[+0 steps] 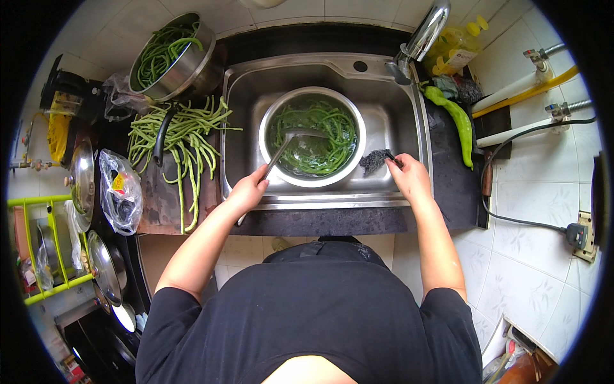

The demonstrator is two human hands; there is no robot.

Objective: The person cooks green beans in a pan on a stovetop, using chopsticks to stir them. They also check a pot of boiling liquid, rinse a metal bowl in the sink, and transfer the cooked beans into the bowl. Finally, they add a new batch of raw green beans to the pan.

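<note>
My left hand [248,190] is closed round the handle of a long-handled metal utensil [276,157]. Its head reaches over the beans in the bowl; its exact kind is hard to make out. A round metal bowl [263,136] stands in the steel sink [246,83], holding green beans [313,144] in water. Just right of the bowl, my right hand [410,177] grips a dark scrubbing brush [374,161] by its short black handle. The brush's fuzzy grey head hangs over the sink, close to the bowl's rim.
Pale long beans [182,137] lie on a brown board [160,205] at left, near a steel pot [185,73] of greener beans. A faucet [425,35], yellow bottle [457,51] and long green pepper [453,118] are at right. A power cord [511,217] runs along the right wall.
</note>
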